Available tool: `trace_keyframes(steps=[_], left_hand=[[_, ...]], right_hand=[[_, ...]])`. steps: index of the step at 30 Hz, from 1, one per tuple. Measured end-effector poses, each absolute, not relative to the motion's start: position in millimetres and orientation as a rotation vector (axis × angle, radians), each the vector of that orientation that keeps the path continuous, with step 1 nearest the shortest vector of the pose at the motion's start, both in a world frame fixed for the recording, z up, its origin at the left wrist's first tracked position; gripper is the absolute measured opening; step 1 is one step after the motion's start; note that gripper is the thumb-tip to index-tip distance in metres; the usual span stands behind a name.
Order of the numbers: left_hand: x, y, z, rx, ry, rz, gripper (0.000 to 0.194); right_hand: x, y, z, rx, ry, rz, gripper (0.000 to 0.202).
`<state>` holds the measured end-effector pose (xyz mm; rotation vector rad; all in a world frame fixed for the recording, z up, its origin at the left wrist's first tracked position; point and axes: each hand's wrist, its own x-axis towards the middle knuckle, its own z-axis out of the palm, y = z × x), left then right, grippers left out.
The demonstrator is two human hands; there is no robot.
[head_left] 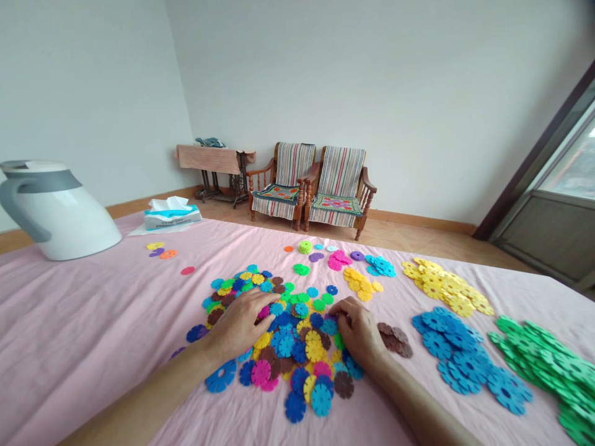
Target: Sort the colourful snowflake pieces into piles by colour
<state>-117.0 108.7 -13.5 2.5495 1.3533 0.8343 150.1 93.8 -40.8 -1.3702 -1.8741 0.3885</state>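
Both forearms reach forward from the lower edge of the view and angle inward over the pink cloth [111, 322], the left forearm [153, 396] slanting in from the lower left and the right forearm [418, 399] from the lower right. The mixed pile of notched discs [286, 342] lies on the cloth, spread between and around the hands. The left hand [239, 319] is palm down over the pile's left part, its fingers stretched toward the middle and its thumb apart from them, a magenta disc [263, 313] showing in the gap. The right hand [361, 329] rests at the pile's right edge, back up, fingers bent inward with the tips at the discs; whether its grip is closed on one, I cannot tell. Just beside it lie brown discs [395, 339], with blue discs [458, 353] farther right.
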Motion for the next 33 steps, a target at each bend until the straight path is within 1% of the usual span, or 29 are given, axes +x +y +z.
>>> trace_keyframes(steps=[3,11,17,28,33], left_hand=[[-116.0,108.2,-12.6,2.535,1.332,0.829,0.034],[-113.2,106.9,-9.0,2.542,1.292,0.801,0.025],[-109.3,108.1,-11.9,2.537,1.283,0.825,0.032],[-107.9,103.8,-6.5,2.544,1.238,0.818,0.01],[-111.6,106.9,-5.2,2.542,1.263,0.96,0.017]], right_hand=[[150.0,94.2,-40.6,-1.372,-1.872,0.389,0.025],[149.7,95.9,-44.4,-1.38,-1.866,0.364,0.025],[149.6,97.0,-45.2,-1.38,-1.878,0.361,0.025],[149.3,96.5,-43.7,-1.393,-1.884,0.355,0.026],[151.1,97.3,-45.3,-1.381,-1.899,0.352,0.026]])
